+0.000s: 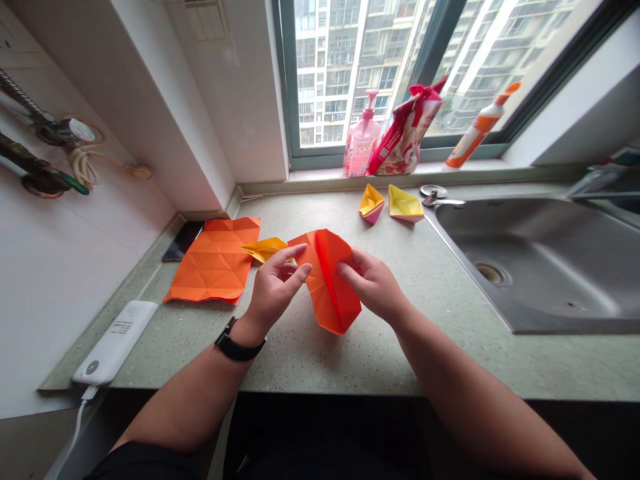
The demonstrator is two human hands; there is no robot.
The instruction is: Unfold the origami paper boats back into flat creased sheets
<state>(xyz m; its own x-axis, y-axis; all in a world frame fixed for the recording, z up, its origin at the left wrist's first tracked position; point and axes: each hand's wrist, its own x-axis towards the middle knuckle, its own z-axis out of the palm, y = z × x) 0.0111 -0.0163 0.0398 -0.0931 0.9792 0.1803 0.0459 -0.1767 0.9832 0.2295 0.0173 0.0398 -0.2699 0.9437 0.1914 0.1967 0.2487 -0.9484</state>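
Between my hands is a folded sheet of orange paper (pixel 333 287), raised a little above the counter, with a deep fold running down its middle. My left hand (pixel 277 280) pinches its upper left part between thumb and fingers. On the opposite edge, my right hand (pixel 373 280) grips the paper, thumb on the near face. A yellow folded paper piece (pixel 265 249) lies just behind my left hand, partly covered by it. Further left, a creased orange sheet (pixel 215 260) rests flat, its lower edge slightly lifted.
Two small folded paper boats, one orange-yellow (pixel 371 204) and one pale yellow (pixel 405 205), stand near the faucet (pixel 440 197). A steel sink (pixel 550 320) is at right. A white power bank (pixel 117 341) and dark phone (pixel 183 241) lie left. Bottles and a red bag (pixel 407 133) line the sill.
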